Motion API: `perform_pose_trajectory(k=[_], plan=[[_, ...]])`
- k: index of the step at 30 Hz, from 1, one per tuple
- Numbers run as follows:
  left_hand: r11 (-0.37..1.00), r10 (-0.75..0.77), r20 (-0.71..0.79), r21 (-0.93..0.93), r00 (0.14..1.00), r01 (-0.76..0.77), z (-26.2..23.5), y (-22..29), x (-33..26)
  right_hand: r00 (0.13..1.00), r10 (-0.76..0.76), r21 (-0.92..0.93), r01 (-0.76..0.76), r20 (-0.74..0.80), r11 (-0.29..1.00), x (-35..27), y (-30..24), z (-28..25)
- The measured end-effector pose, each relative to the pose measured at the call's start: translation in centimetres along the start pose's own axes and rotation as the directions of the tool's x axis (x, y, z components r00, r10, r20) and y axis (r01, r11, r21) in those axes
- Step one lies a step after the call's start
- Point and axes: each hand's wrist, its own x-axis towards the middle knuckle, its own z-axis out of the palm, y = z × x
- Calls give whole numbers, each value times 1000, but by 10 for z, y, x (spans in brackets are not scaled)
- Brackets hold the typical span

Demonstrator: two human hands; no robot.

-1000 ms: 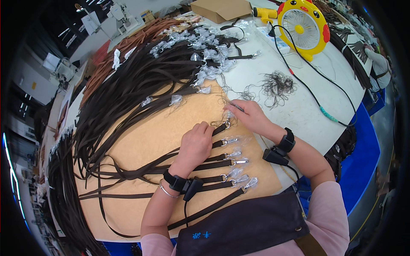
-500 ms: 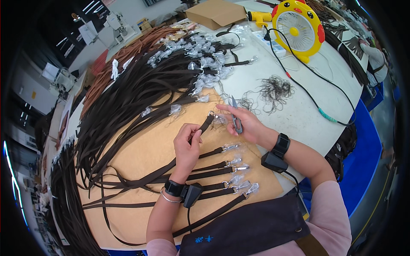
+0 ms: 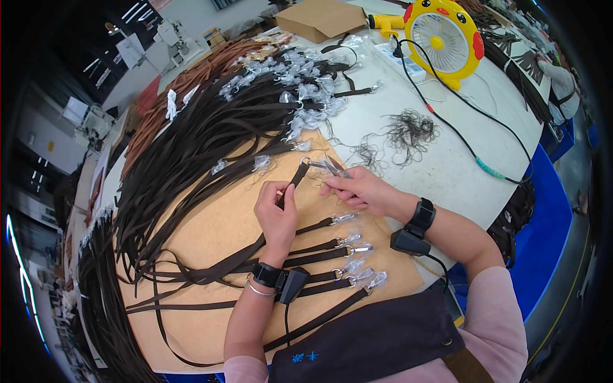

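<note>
My left hand (image 3: pixel 276 212) pinches a dark brown strap (image 3: pixel 298 175) near its end, which points up and away from me. A metal ring (image 3: pixel 305 161) sits at the strap's tip, with a clasp reaching right from it. My right hand (image 3: pixel 364 191) is closed around a pair of thread snips (image 3: pixel 336 168). Their blades point up and left, close beside the clasp; whether they touch it I cannot tell. Below the hands, several finished-looking straps (image 3: pixel 322 255) lie side by side, their metal clasps (image 3: pixel 361 249) wrapped in clear plastic.
A large heap of dark straps (image 3: pixel 211 121) covers the left side of the tan board (image 3: pixel 204 341). Loose thread (image 3: pixel 412 137) lies on the white tabletop (image 3: pixel 472 153). Farther back stand a yellow fan (image 3: pixel 440 41) with a black cable and a cardboard box (image 3: pixel 322 19).
My right hand has turned and its fingers have closed around the snips, whose blades now lean left toward the clasp. The held strap end has moved slightly left and up.
</note>
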Motion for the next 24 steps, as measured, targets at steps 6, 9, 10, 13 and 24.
perform_pose_trajectory(k=[6, 9, 10, 13, 24], plan=[[958, -195, 317, -143, 928, 250, -19, -9, 2, 792, -603, -876, 355, 95, 328, -2, -17, -19], [855, -354, 577, -120, 736, 505, -31, -13, 8, 697, -659, -939, 340, 284, -45, -6, -30, -28], [835, -383, 644, -65, 662, 546, -32, -15, 9, 698, -657, -939, 342, 283, -42, -3, -30, -30], [966, -255, 566, 110, 784, 235, -27, -24, 1, 685, -688, -959, 276, 239, -59, 5, -31, -37], [967, -2, 340, 240, 940, -85, 19, 0, -10, 712, -669, -923, 372, 212, 103, 10, -23, -21]])
